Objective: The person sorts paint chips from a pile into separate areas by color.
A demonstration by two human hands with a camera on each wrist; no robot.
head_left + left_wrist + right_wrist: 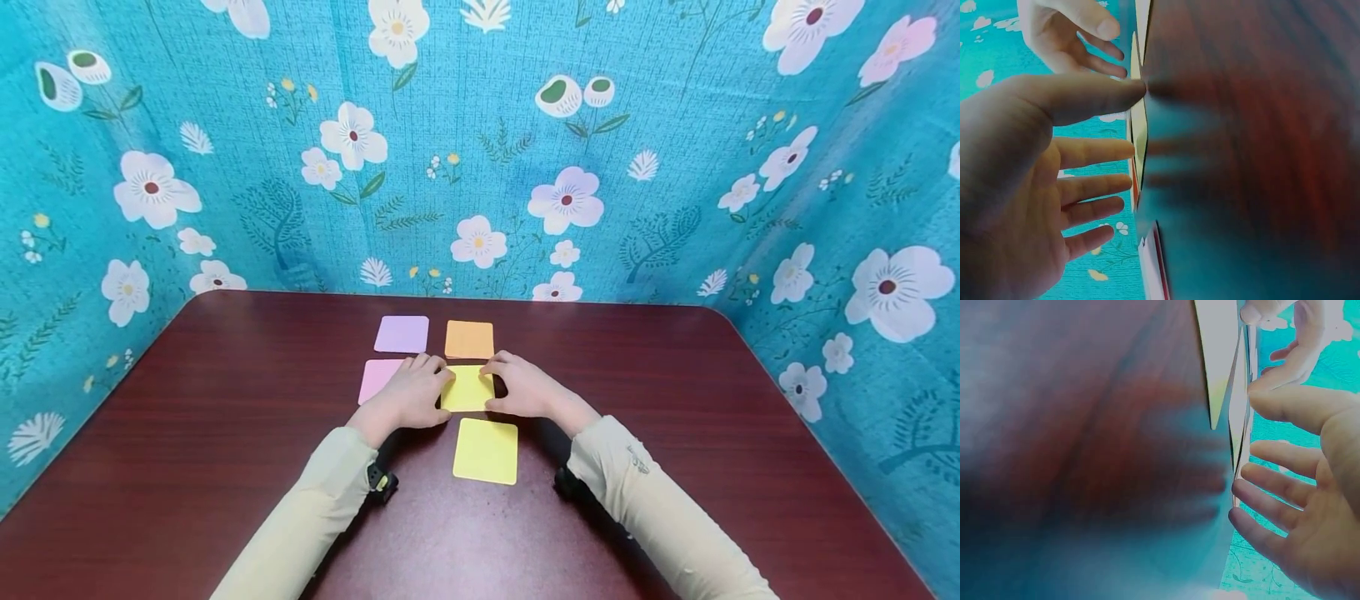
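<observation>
Five coloured paper squares lie on the dark red table (pixel 225 467). My left hand (pixel 415 392) and right hand (pixel 521 387) flank the middle yellow square (pixel 467 390), fingertips touching its left and right edges. In the left wrist view the left hand (pixel 1066 181) has straight, spread fingers, with the thumb tip against the square's edge (pixel 1140 134). The right hand (pixel 1291 494) looks the same in the right wrist view. A pink square (pixel 372 377) lies partly under my left hand. A purple square (pixel 401 334) and an orange square (pixel 468 339) lie beyond.
A second yellow square (pixel 486 451) lies nearer to me, between my forearms. Blue flowered cloth walls (pixel 480 167) close in the table at the back and on both sides. The table's back corners are rounded.
</observation>
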